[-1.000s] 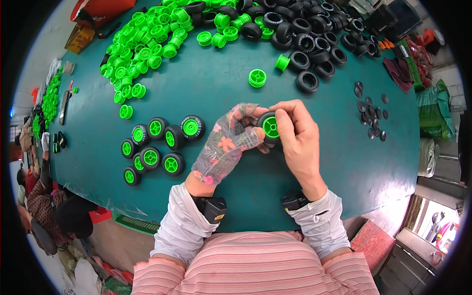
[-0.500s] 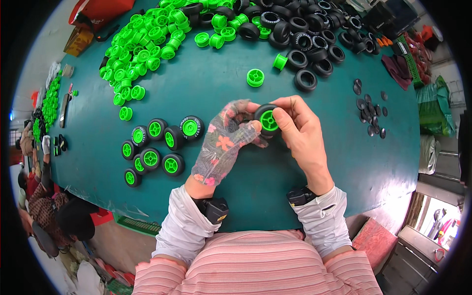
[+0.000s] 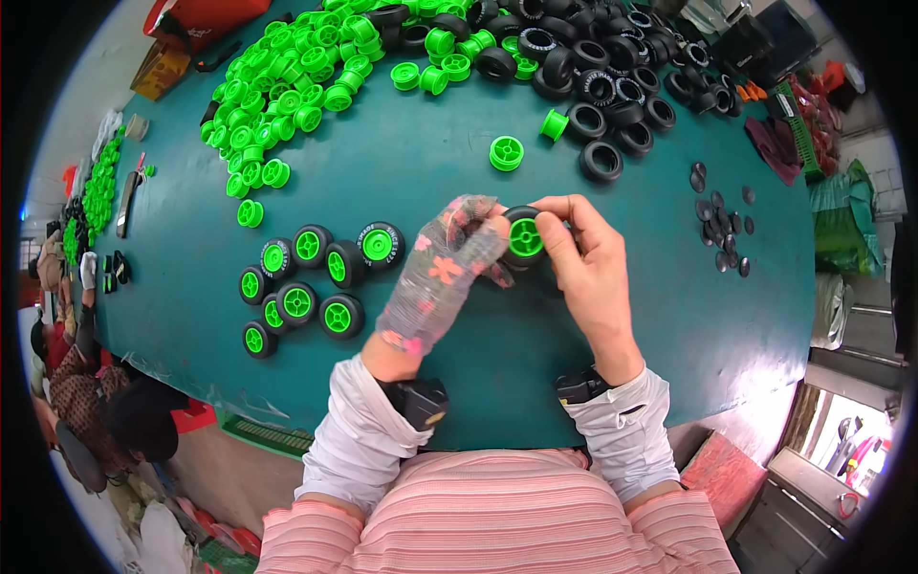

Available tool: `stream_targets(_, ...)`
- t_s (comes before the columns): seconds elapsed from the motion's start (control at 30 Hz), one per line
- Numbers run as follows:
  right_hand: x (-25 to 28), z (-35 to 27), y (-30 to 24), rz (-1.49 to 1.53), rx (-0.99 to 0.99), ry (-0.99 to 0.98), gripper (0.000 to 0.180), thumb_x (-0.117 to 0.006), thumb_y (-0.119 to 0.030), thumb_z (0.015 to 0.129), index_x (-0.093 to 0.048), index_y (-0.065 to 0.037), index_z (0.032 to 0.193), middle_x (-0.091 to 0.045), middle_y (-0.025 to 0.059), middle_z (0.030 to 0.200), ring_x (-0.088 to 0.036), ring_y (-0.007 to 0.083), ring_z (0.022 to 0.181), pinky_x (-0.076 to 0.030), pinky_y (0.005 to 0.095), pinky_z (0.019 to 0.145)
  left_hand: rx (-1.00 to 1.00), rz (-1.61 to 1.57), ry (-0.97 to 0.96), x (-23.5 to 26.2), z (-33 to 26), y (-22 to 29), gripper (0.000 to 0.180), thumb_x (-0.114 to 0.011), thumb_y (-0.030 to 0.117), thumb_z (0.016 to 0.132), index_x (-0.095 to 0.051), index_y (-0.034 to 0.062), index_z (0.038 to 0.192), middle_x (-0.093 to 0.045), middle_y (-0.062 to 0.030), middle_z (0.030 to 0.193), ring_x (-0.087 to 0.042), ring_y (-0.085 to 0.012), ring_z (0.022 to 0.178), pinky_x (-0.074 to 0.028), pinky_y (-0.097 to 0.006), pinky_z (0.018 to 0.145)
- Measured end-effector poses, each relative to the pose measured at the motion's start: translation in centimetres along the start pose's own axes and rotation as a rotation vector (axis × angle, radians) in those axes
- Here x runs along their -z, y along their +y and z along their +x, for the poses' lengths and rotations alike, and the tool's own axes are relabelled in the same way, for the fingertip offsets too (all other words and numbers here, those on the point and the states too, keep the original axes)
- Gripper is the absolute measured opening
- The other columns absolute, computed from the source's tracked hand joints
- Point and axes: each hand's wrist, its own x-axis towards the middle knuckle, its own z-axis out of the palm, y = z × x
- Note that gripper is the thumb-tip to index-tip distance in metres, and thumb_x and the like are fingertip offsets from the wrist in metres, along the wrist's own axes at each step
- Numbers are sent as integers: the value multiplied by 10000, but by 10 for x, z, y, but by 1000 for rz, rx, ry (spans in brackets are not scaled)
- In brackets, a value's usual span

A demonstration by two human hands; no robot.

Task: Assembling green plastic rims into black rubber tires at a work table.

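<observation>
Between both hands I hold a small toy wheel, a green spoked hub with a black tyre around it. My left hand, in a floral fingerless glove, grips its left side. My bare right hand pinches the right side, thumb on the tyre's edge by the hub. To the left lies a group of several wheels with tyres on, among them one wheel with its spokes facing up. Beyond my hands sit a loose green hub, another green hub on its side, and a bare black tyre.
A heap of green hubs covers the far left of the green table, with a pile of black tyres at the far right. Small dark discs lie scattered on the right. Other people are at the left edge.
Both hands still grip the wheel in nearly the same place, with slight finger shifts. The whole view has shifted a little.
</observation>
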Motion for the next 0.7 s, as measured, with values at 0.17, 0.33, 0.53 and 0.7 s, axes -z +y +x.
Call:
stream_targets(0.17, 11, 4, -9, 175, -211, -116, 215, -601, -207, 1025, -665, -11, 1084, -595, -33, 796, -434, 17, 543, -347, 198, 484, -50, -83, -55, 3, 0, -2, 335, -606, 152, 1007, -575, -9, 1299, -642, -88, 1190, -659, -171, 975, -591, -323, 793)
stream_targets(0.33, 16, 4, -7, 246, -212, -78, 222, -611, -211, 1021, -643, -14, 1117, -610, -35, 799, -413, -2, 501, -308, 183, 441, -76, -150, -35, -3, -1, -3, 348, -611, 137, 1000, -575, -20, 1308, -650, -92, 1189, -664, -170, 1011, -592, -319, 835)
stream_targets(0.53, 18, 4, -2, 285, -199, -117, 259, -619, -224, 1018, -646, -9, 1161, -636, -24, 832, -414, 1, 492, -311, 179, 440, -65, -108, -27, -1, 0, -1, 352, -672, 146, 964, -606, -25, 1264, -681, -99, 1093, -686, -181, 946, -604, -314, 764)
stream_targets(0.7, 17, 5, -6, 301, -216, -123, 261, -629, -189, 1008, -636, 7, 1179, -637, -16, 847, -418, 2, 495, -321, 180, 440, -141, -160, 16, 1, 1, -8, 353, -672, 148, 962, -601, -28, 1259, -680, -103, 1096, -690, -179, 937, -600, -304, 729)
